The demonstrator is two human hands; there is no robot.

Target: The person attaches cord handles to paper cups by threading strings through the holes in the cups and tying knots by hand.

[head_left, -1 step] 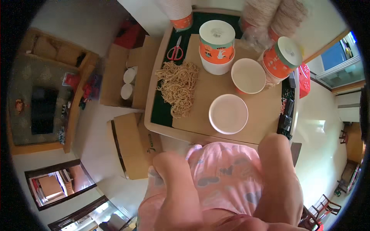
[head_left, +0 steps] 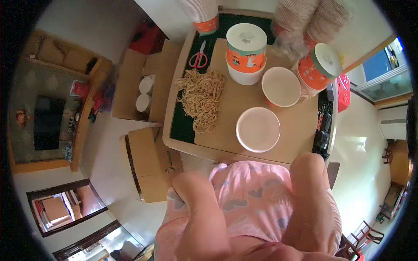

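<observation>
My bare arms rise from the lower edge, bent, with the elbows toward the table; neither hand shows. The left elbow (head_left: 191, 185) is over my pink patterned clothing, and the right elbow (head_left: 308, 167) is close to the table's front edge. Nearest to them, a white paper bowl (head_left: 258, 129) stands mouth up on a cardboard sheet (head_left: 222, 141). Behind it is a second open bowl (head_left: 281, 87). A stack of orange-printed paper tubs (head_left: 246, 54) stands farther back, bottom up on top. A tangled heap of tan strands (head_left: 201, 100) lies on the left side.
Pink-handled scissors (head_left: 198, 58) lie at the back left. Another orange tub stack (head_left: 320, 67) stands at the right, beside small black objects (head_left: 322, 137). Tall cup stacks (head_left: 200, 13) line the back. Left of the table are an open carton (head_left: 135, 82) and another cardboard box (head_left: 150, 165).
My right forearm has shifted slightly inward at the lower edge. The view has tilted very slightly; the things on the table keep their places.
</observation>
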